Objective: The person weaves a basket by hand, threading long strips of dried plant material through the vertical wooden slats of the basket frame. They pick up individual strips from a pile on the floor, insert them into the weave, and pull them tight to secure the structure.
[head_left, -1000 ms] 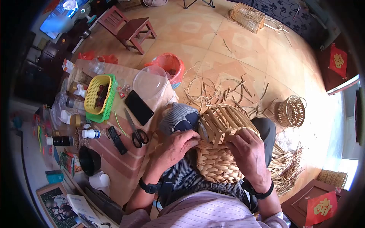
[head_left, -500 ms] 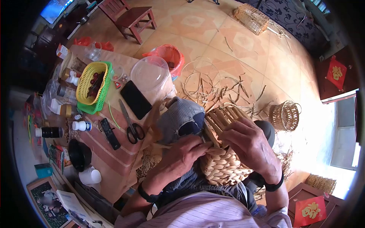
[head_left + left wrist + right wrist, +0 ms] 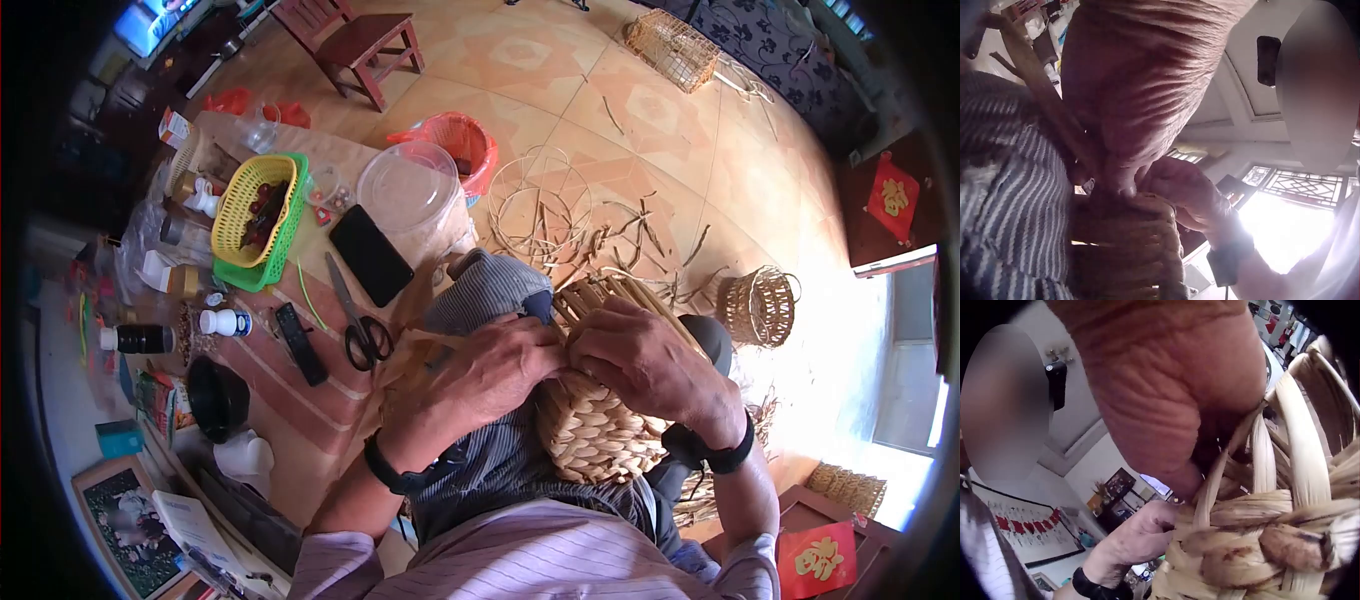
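Fibre basket (image 3: pixel 603 435), part-woven, bare stakes (image 3: pixel 1307 444) above the weave, held on the lap (image 3: pixel 480 455). Weave's edge pinched by left hand (image 3: pixel 500 370) and right hand (image 3: pixel 648 358), set close together. Scissors (image 3: pixel 352 312), black smartphone (image 3: pixel 371 256) and remote control (image 3: pixel 300 343) laid on adjacent tabletop (image 3: pixel 272 385).

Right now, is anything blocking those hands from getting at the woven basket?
Nothing visible does: the left hand and right hand are both on the woven basket. The scissors lie clear of them, on the table at the person's left.
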`<state>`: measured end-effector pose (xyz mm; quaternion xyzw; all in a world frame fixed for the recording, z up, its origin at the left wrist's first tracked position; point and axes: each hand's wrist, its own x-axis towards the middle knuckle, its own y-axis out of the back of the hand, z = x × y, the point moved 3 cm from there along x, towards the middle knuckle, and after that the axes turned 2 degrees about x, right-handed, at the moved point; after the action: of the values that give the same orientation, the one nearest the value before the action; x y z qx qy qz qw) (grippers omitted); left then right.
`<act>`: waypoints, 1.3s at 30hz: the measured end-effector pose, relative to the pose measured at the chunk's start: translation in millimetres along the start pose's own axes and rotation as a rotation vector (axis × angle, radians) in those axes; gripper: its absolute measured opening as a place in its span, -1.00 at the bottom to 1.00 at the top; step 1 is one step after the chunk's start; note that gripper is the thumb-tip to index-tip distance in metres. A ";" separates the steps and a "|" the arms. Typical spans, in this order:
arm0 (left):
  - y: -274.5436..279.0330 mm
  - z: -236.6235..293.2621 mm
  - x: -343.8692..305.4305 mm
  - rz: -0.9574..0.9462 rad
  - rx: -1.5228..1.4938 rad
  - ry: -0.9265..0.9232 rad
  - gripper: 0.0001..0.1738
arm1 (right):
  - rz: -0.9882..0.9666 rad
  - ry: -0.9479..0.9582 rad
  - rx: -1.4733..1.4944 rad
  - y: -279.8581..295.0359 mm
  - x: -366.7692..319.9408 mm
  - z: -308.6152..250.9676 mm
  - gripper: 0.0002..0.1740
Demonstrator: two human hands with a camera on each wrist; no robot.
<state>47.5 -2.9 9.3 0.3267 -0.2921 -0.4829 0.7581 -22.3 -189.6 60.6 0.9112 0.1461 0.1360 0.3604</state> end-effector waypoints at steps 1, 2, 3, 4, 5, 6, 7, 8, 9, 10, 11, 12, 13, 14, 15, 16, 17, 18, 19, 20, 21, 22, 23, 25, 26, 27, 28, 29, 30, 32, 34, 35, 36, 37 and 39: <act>-1.9 0.1 0.0 0.028 0.000 -0.003 -0.87 | -0.004 0.009 0.014 0.2 0.5 1.7 -0.87; -6.3 -0.5 -1.5 0.058 0.000 -0.008 -0.88 | -0.039 -0.021 0.026 0.0 1.3 4.9 -0.87; -7.4 1.3 -2.2 0.089 0.000 -0.012 -0.90 | -0.076 -0.050 0.037 0.3 1.9 8.6 -0.85; -7.1 4.4 -4.6 0.087 0.011 -0.004 -0.89 | -0.112 -0.081 0.049 0.9 2.2 11.3 -0.82; -4.1 9.0 -7.5 0.083 0.023 0.004 -0.89 | -0.140 -0.069 0.054 2.4 3.2 12.0 -0.79; -1.5 11.8 -9.9 0.075 0.038 0.010 -0.88 | -0.164 -0.058 0.061 3.5 4.6 12.1 -0.77; -1.2 12.8 -12.9 0.080 0.054 0.001 -0.86 | -0.185 -0.048 0.071 2.9 5.0 11.7 -0.75; -2.0 13.2 -15.9 0.084 0.067 -0.008 -0.85 | -0.186 -0.043 0.046 1.7 5.0 11.0 -0.73; -3.1 13.4 -17.9 0.090 0.079 -0.016 -0.83 | -0.189 -0.039 0.021 0.2 4.8 9.9 -0.72; -4.7 12.8 -18.2 0.082 0.091 -0.014 -0.82 | -0.192 -0.035 -0.005 0.0 4.3 9.8 -0.70; -6.1 11.3 -18.1 0.076 0.103 -0.013 -0.81 | -0.175 0.002 0.007 1.2 4.3 9.8 -0.73; -6.6 10.7 -17.8 0.069 0.114 -0.010 -0.80 | -0.159 0.037 0.022 1.9 4.1 10.1 -0.75; -6.0 11.1 -17.0 0.069 0.113 -0.012 -0.82 | -0.143 0.071 0.037 2.1 3.4 10.2 -0.77; -5.1 11.6 -15.6 0.070 0.111 -0.016 -0.83 | -0.145 0.092 0.034 2.1 4.0 10.3 -0.82; -4.2 11.9 -13.6 0.072 0.110 -0.021 -0.84 | -0.148 0.114 0.030 2.9 6.1 10.9 -0.86; -6.4 9.1 -12.5 0.055 0.102 -0.016 -0.84 | -0.151 0.134 0.026 3.5 7.6 11.5 -0.89; -10.8 4.2 -12.2 0.037 0.093 -0.012 -0.84 | -0.153 0.136 0.037 1.2 8.0 14.8 -0.88; -13.0 1.6 -10.8 0.019 0.085 -0.007 -0.84 | -0.157 0.139 0.047 -2.6 8.7 20.2 -0.86; -12.8 0.7 -8.7 0.005 0.075 -0.010 -0.85 | -0.166 0.138 0.054 -2.9 8.9 21.6 -0.84; -11.4 -0.4 -5.8 -0.009 0.066 -0.011 -0.87 | -0.175 0.137 0.061 -3.1 9.1 22.7 -0.83; -9.8 -0.9 -3.6 -0.021 0.059 -0.010 -0.88 | -0.191 0.133 0.065 0.3 9.5 20.0 -0.82; -8.0 -2.1 -1.8 -0.042 0.044 0.029 -0.89 | -0.208 0.133 0.067 2.5 10.8 19.1 -0.82; -6.5 -2.7 -0.5 -0.062 0.029 0.068 -0.89 | -0.201 0.133 0.079 2.7 10.9 21.5 -0.83; -4.6 -3.1 2.5 -0.094 0.010 0.125 -0.89 | -0.190 0.130 0.109 0.6 8.1 27.2 -0.84; -4.0 -3.0 4.9 -0.104 0.006 0.143 -0.89 | -0.181 0.132 0.107 0.6 7.9 27.0 -0.85; -3.9 -2.9 5.6 -0.113 0.002 0.160 -0.89 | -0.172 0.133 0.104 2.4 8.0 25.3 -0.85; -5.5 -3.2 4.2 -0.105 0.005 0.125 -0.89 | -0.165 0.135 0.099 3.4 7.7 24.2 -0.85; -8.1 -5.1 2.4 -0.095 0.008 0.090 -0.89 | -0.172 0.119 0.093 1.8 6.3 25.4 -0.85; -9.3 -5.6 1.7 -0.085 0.011 0.054 -0.89 | -0.179 0.103 0.085 0.2 4.4 27.8 -0.84; -10.5 -4.8 1.0 -0.103 0.041 0.067 -0.90 | -0.190 0.094 0.059 -1.2 2.8 27.7 -0.83; -7.8 -0.2 2.2 -0.111 -0.018 0.116 -0.89 | -0.202 0.107 0.022 0.3 3.1 23.9 -0.82; -4.1 5.2 4.1 -0.108 -0.092 0.158 -0.87 | -0.191 0.116 0.046 -0.4 1.8 23.1 -0.81; -2.1 8.7 6.9 -0.105 -0.164 0.197 -0.84 | -0.178 0.126 0.068 -1.1 -0.4 22.5 -0.80; -5.1 8.2 6.9 -0.084 -0.235 0.208 -0.84 | -0.166 0.120 0.073 -0.1 -3.5 19.8 -0.80; -11.5 10.7 5.4 -0.053 -0.383 0.233 -0.82 | -0.151 0.096 0.070 5.7 -8.5 6.9 -0.78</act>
<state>35.1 -13.9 7.7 0.2377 -0.0968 -0.5083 0.8221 -26.7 -201.0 58.4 0.9020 0.2362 0.1467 0.3302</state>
